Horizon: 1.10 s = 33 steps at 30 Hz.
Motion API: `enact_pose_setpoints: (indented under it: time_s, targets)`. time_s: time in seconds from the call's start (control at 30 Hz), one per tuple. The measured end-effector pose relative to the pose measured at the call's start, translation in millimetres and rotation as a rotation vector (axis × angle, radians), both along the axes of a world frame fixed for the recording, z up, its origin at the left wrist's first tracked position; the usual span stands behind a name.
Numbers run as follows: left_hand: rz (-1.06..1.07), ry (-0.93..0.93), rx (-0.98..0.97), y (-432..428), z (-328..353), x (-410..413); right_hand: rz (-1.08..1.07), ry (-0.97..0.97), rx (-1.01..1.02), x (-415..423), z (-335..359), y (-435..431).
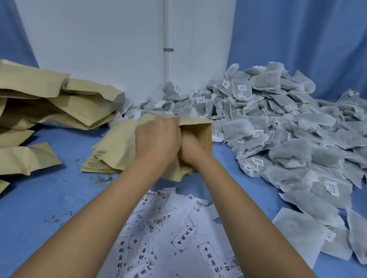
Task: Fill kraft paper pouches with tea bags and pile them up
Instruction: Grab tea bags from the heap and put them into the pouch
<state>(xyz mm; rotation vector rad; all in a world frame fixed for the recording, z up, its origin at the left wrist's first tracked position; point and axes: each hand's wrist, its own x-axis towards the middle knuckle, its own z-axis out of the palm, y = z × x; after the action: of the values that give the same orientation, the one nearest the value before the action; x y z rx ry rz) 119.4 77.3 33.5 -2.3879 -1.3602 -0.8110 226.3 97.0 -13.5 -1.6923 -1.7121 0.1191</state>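
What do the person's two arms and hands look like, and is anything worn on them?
Both forearms are bare down to the bottom edge of the picture: no sleeve shows. The left hand and the right hand wear no gloves, and no watch, bracelet or ring can be seen. The fingers are mostly hidden, so little else can be told.

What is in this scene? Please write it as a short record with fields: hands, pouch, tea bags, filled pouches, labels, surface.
left hand: grips the held pouch's mouth
right hand: pushed into that mouth
held pouch: kraft, above a flat stack
tea bags: big loose heap, right
pouch pile: kraft pouches heaped left
labels: printed slips scattered near
surface: blue, some crumbs
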Motion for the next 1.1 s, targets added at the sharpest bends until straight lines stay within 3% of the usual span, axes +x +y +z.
enact_pose_setpoints:
  time_s: [0.1,0.17,0.27,0.33,0.47,0.57,0.7,0.77,0.87,0.97,1.03,1.1]
  targets:
    - [0.058,0.011,-0.046,21,1,4,-0.036,0.053,0.084,13,-2,-7]
    - [0.026,0.034,-0.111,19,-4,20,-0.107,0.262,0.249,25,-14,-21]
    - [-0.029,0.043,-0.086,24,-8,39,-0.456,0.531,0.351,58,-36,-31]
    - [-0.058,0.061,-0.077,22,-11,48,-0.731,0.422,0.189,90,-55,-35]
    - [-0.088,0.061,-0.066,25,-18,61,-0.853,0.064,-0.304,130,-87,-42]
    - [-0.101,0.059,-0.063,31,-24,65,-0.928,-0.133,-0.339,137,-97,-35]
    - [-0.111,0.035,-0.040,39,-27,67,-0.880,-0.219,-0.209,124,-100,-29]
    - [-0.117,0.017,-0.029,40,-28,66,-0.779,-0.191,-0.021,110,-99,-32]
    - [-0.133,-0.011,-0.024,40,-28,64,-0.677,0.064,0.236,87,-98,-38]
    - [-0.141,-0.047,-0.034,39,-27,60,-0.733,0.336,0.231,88,-96,-37]
    - [-0.137,-0.085,-0.053,38,-24,55,-0.709,0.215,0.156,97,-97,-37]
    - [-0.113,-0.108,-0.056,36,-21,50,-0.479,-0.008,0.003,98,-95,-43]
